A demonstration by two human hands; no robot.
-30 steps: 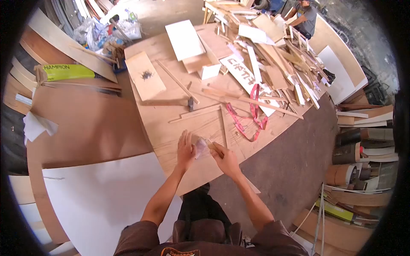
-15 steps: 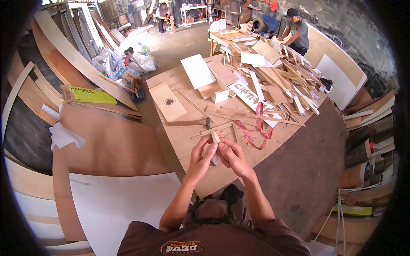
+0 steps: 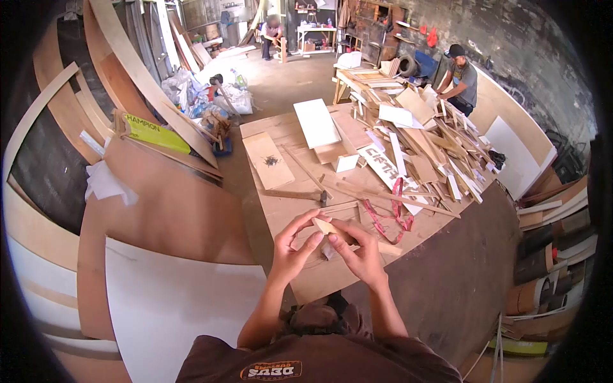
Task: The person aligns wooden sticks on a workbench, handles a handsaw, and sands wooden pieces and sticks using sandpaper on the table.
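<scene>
Between both hands is a small pale piece of wood [image 3: 326, 226], held above the near end of the worktable [image 3: 306, 290]. My left hand [image 3: 294, 247] is closed on it, thumb and fingers at its left side. My right hand [image 3: 361, 250] grips it from the right, thumb on the near face. Pale wood also shows past my right hand; I cannot tell whether it is the same piece. Just beyond the hands lies a hammer [image 3: 294, 194]. A board [image 3: 258, 143] bears a small heap of dark nails [image 3: 272, 161]. A pink strap [image 3: 381, 223] lies to the right.
Wood offcuts [image 3: 440, 153] are heaped on the table's far right, near a lettered white board [image 3: 380, 167]. A white box-like piece [image 3: 316, 124] stands mid-table. Sheets [image 3: 172, 198] lean at left. One person [image 3: 461, 80] works at far right, another [image 3: 272, 38] sits at the back.
The piece of wood has turned from pointing away from me to lying slantwise between my hands. My right hand has shifted its grip. The view has tilted up and turned slightly left.
</scene>
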